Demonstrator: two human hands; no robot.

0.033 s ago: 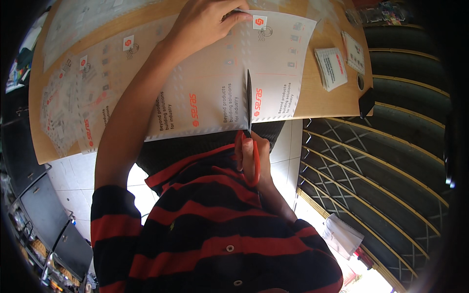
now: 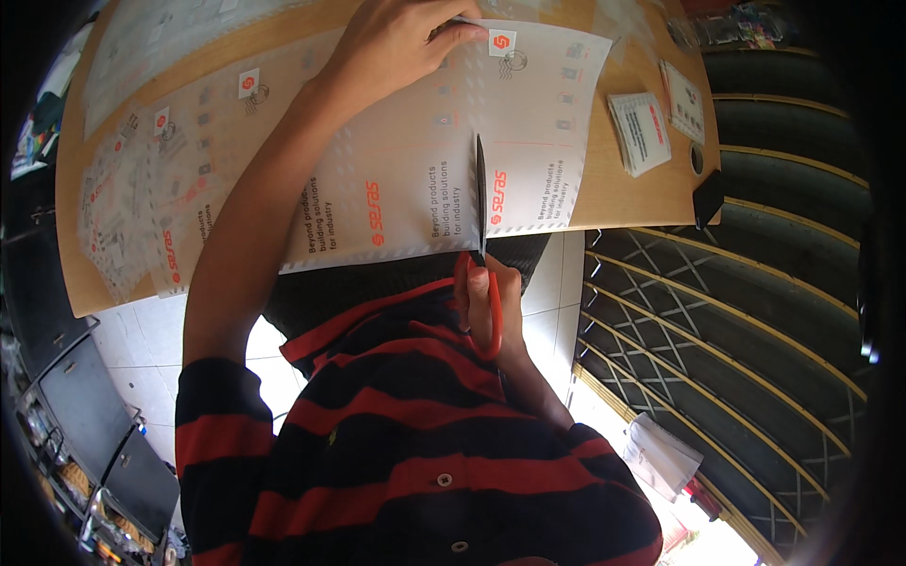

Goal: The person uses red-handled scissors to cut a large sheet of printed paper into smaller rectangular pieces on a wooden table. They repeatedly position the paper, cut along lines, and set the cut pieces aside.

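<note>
Pale wood tabletop (image 2: 593,193) spans the upper view, with a slatted dark gate (image 2: 755,222) on the right. At its near edge the right hand (image 2: 500,288) is curled around the red handle of the scissors (image 2: 482,222); 1 dark blade points away from the body across the translucent printed sheet (image 2: 406,141), and how far apart the 2 blades stand I cannot tell. Up at the far edge, the left hand (image 2: 406,38) has thumb and fingertips nearly together, seemingly pinching the sheet's border just beside a small white square with a red mark. Stretched over the table, the sheet lies along its front side, its near edge beside the person's lap. It looks like thin plastic film: light, limp and probably slippery, likely to slide or pucker if pushed, and easy to crease. Judging by that, the best hold is a flat pinch at the far border close to the blade's line, pulling it gently taut, while the scissors are held by their loops. Farther right, a small stack of printed pieces (image 2: 642,132) rests on the wood.
</note>
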